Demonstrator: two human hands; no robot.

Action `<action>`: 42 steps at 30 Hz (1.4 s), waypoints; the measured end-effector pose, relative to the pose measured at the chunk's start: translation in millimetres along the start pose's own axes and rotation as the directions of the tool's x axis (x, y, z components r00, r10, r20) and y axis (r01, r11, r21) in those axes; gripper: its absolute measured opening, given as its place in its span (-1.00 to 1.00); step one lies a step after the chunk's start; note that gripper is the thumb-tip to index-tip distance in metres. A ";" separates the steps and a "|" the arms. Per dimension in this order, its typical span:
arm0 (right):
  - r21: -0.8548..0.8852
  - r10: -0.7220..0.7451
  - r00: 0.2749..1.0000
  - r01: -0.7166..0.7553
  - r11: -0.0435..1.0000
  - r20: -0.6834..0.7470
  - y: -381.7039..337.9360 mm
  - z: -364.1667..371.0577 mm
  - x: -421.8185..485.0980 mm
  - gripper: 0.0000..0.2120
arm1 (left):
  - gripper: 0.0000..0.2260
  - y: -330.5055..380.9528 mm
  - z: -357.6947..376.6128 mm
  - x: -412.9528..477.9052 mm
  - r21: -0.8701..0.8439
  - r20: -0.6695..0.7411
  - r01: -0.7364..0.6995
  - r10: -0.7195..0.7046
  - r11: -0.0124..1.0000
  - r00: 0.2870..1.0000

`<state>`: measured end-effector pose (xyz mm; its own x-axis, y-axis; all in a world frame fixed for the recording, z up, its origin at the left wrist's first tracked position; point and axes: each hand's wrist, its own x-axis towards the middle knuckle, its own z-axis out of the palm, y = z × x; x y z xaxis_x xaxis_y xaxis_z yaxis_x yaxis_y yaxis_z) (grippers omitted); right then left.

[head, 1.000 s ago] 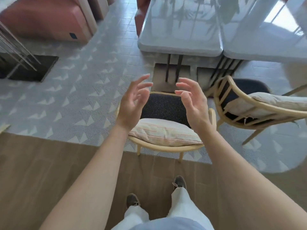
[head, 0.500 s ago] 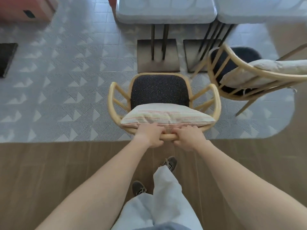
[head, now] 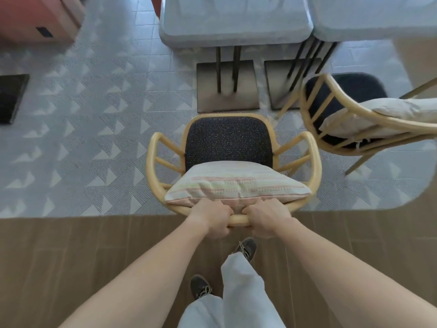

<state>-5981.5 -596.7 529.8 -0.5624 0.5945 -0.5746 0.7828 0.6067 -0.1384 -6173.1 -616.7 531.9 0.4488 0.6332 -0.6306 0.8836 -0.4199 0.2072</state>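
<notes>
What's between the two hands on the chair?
Head view: a short bare stretch of the chair's back rail between left hand and right hand.

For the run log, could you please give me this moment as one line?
left hand: grips chair back rail | right hand: grips same rail | cushion: on seat

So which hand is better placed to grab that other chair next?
Right, likely. The right hand holds the armchair's back rail on the side nearer the second chair; the left hand sits farther away.
</notes>
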 end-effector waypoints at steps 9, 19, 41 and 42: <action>-0.055 0.000 0.989 -0.008 0.998 -0.145 76.8 -82.9 46.9 -0.82 | -0.79 -24.7 -92.3 62.9 0.079 -0.168 0.086 -0.071 0.993 0.983; -0.045 0.019 0.987 -0.026 0.999 -0.161 132.2 -91.6 87.6 -0.81 | -0.83 -38.2 -117.3 125.4 0.097 -0.174 0.117 -0.099 0.988 0.980; -0.044 0.015 0.982 -0.024 0.999 -0.187 169.0 -124.5 159.9 -0.82 | -0.76 -100.5 -152.3 183.7 0.108 -0.194 0.149 -0.126 0.983 0.973; -0.047 0.017 0.982 -0.026 0.999 -0.189 170.3 -126.8 162.2 -0.82 | -0.75 -103.0 -154.6 185.4 0.108 -0.197 0.146 -0.122 0.983 0.973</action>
<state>-5973.2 -330.1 515.3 -0.5893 0.6939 -0.4138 0.7840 0.6149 -0.0855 -6160.3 -355.5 509.3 0.3547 0.7956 -0.4912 0.9199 -0.3908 0.0312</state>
